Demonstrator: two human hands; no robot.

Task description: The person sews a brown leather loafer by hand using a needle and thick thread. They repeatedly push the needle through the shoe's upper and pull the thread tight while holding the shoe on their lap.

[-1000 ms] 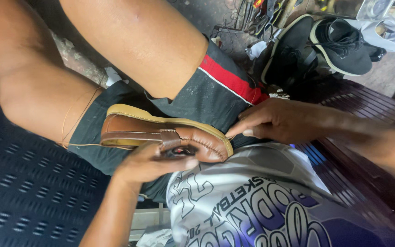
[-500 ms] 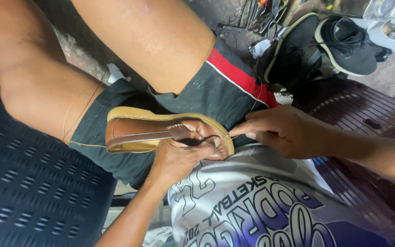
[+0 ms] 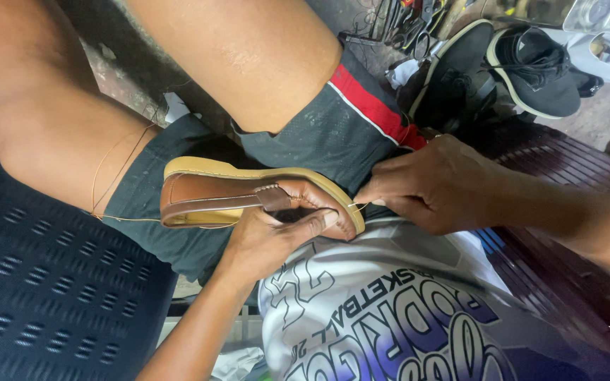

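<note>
Both hands work one brown sandal (image 3: 227,194): left hand (image 3: 273,236) fingers curl over its near end, pressing it onto the lap; right hand (image 3: 435,187) fingertips pinch a thin thread (image 3: 359,205) just beside that end. Sandal long axis runs left-right, sole edge up, across dark shorts (image 3: 178,233).

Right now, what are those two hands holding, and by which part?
The left hand holds a brown sandal near its toe end. The right hand pinches a thin tan thread at the sandal's toe edge.
</note>
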